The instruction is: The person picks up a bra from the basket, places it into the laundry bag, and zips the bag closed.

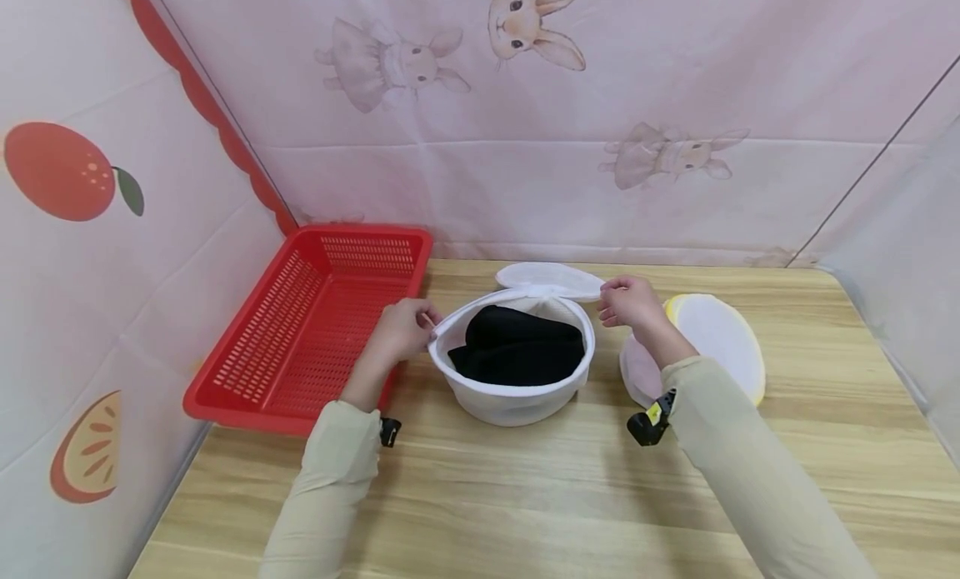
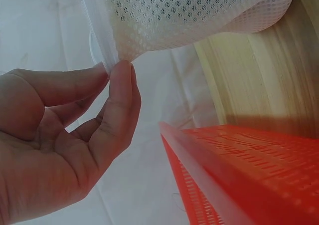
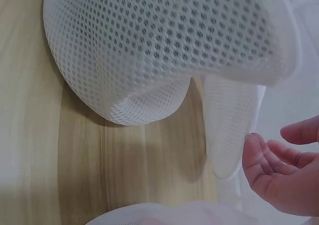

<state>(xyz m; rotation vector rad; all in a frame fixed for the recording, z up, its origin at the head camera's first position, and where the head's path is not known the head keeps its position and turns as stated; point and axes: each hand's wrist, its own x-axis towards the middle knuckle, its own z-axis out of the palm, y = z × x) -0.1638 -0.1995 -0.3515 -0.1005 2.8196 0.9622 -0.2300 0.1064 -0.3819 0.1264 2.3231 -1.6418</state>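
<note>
A white mesh laundry bag [image 1: 517, 404] stands on the table with its top unzipped, and folded black cloth [image 1: 525, 350] lies inside. Its lid flap [image 1: 551, 279] is folded back at the far side. My left hand [image 1: 405, 329] pinches the bag's rim at the left between thumb and fingers, as the left wrist view shows of the hand [image 2: 75, 130]. At the flap's right end is my right hand [image 1: 633, 302]. In the right wrist view, this hand [image 3: 284, 170] has thumb and fingers apart, with a fingertip right at the edge of the flap [image 3: 232, 135].
At the left stands a red perforated plastic basket [image 1: 322, 337], close to my left forearm. A second white mesh bag with yellow trim [image 1: 720, 346] lies to the right, partly behind my right forearm. A printed fabric wall [image 1: 525, 187] rises behind the wooden table [image 1: 480, 504].
</note>
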